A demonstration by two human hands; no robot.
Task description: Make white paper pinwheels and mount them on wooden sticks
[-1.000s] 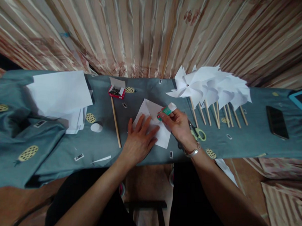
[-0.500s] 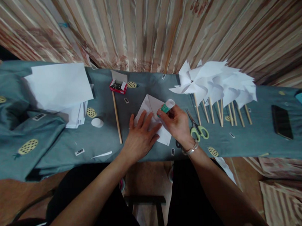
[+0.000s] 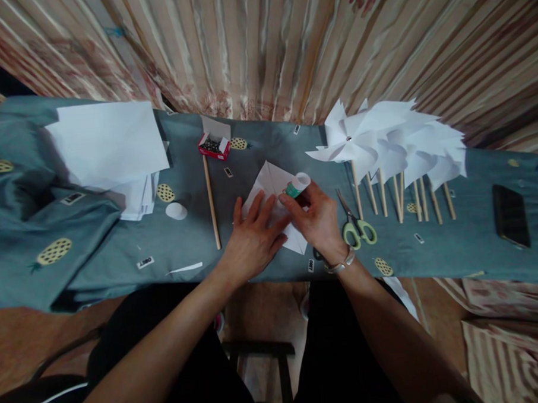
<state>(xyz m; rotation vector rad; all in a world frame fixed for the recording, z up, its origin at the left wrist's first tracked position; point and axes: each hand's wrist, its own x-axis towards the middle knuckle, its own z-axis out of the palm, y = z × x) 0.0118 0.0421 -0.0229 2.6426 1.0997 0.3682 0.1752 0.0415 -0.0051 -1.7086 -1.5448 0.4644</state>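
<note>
A white square of paper [image 3: 268, 176] with diagonal creases lies on the cloth in front of me, partly covered by my hands. My left hand [image 3: 256, 240] rests flat on its left side, fingers spread. In my right hand [image 3: 315, 218] is a green and white glue stick [image 3: 296, 185], gripped at a tilt with its lower end down at the paper. The fingers hide the glue tip. Scissors with green handles [image 3: 358, 232] lie just right of my right hand. A white cap [image 3: 176, 211] stands to the left, beyond a wooden stick [image 3: 211, 203].
At the right lie several white paper pinwheels [image 3: 384, 137] on wooden sticks, then a dark phone [image 3: 511, 216]. A red box of small metal pins [image 3: 214, 145] sits at the back. White sheets [image 3: 112, 143] are stacked on the left. A curtain [image 3: 262, 53] hangs behind the table.
My right hand has shifted slightly with the glue stick, which is tilted a little differently. My left hand stays on the paper. The whole view has moved slightly.
</note>
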